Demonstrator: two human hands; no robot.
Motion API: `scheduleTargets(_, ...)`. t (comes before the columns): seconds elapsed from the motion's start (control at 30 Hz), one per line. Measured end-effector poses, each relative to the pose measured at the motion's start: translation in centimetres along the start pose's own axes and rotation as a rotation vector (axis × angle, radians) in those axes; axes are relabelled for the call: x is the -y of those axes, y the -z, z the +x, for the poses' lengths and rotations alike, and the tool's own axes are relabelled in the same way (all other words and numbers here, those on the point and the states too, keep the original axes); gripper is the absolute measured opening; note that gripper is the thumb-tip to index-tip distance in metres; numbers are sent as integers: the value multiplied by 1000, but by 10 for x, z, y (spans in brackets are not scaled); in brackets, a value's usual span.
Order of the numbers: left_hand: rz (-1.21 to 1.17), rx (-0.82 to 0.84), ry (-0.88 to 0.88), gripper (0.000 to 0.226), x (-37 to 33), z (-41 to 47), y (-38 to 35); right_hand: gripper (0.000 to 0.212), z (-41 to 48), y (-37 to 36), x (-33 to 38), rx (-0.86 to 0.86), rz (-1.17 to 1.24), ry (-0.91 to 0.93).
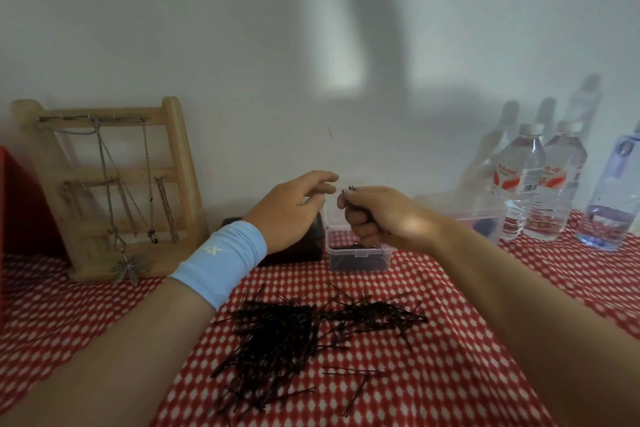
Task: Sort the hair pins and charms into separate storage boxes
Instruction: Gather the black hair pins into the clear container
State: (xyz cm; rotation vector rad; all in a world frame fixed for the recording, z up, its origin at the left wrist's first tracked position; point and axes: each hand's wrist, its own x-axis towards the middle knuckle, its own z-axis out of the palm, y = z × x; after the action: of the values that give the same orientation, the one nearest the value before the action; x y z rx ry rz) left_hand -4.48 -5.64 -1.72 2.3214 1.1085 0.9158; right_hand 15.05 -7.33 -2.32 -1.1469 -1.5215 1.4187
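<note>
In the head view, a bundle of hair pins (352, 188) is gripped in the curled right hand (381, 218), above the small clear box (356, 258) at far centre. The left hand (294, 208) is held relaxed, grasping nothing, just left of it. A pin pile (294, 333) is spread nearer on the checked cloth (450, 374).

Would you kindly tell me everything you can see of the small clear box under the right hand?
The box is small, rectangular, seemingly clear plastic, with a latch tab on its front rim. Its lid stands open behind. It sits upright on the red-and-white cloth, right of a dark case. Dark pins lie inside. The right hand hovers above, gripping more pins; contact with the box is unclear.
</note>
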Motion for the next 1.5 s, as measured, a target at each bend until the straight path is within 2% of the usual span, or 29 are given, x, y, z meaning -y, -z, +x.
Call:
scheduleTargets(0.07,40,14,35,39,6,7,-3,21,12,9,10,-51,-179,-31)
scheduleTargets(0.13,82,27,47,40,11,12,-7,25,22,11,16,-71,-544,-63)
scheduleTargets(0.23,122,47,55,40,17,17,-17,32,35,4,13,55,-1120,-109)
scheduleTargets(0.33,172,68,53,41,21,16,-24,39,40,2,6,164,-1320,-136)
scheduleTargets(0.4,221,83,41,41,24,15,-28,46,39,9,7,159,-1305,-122)
scheduleTargets(0.57,341,113,-34,38,29,12,-38,38,23,39,13,-17,-1025,-32)
scheduleTargets(0.73,523,247,-77,37,27,11,-53,26,7,38,1,-105,-1132,-32)
scheduleTargets(0.83,626,402,-70,35,25,10,-65,22,0,31,-6,-44,-1200,-77)
scheduleTargets(0.9,595,419,-55,30,25,9,-69,21,-3,30,-8,-21,-1176,-101)
scheduleTargets(1.03,467,303,-44,45,26,10,-71,29,-6,34,-12,-119,-1142,-39)
scheduleTargets(1.17,597,468,-22,54,25,12,-77,42,-10,32,-21,-55,-1196,-102)
scheduleTargets(1.23,498,401,-27,53,22,11,-75,45,-16,31,-20,-147,-1146,-31)
scheduleTargets(1.33,416,155,-114,36,11,-4,-67,40,-32,28,-6,-256,-1090,68)
scheduleTargets(1.4,369,39,-177,19,5,-19,-64,34,-46,22,5,-161,-1070,2)
scheduleTargets(1.43,337,48,-179,15,1,-27,-63,31,-53,19,9,-64,-1090,-59)
scheduleTargets(1.47,318,110,-149,19,-2,-35,-65,31,-60,16,9,49,-1143,-126)
scheduleTargets(1.5,334,205,-87,32,-2,-39,-68,39,-62,14,7,160,-1215,-194)
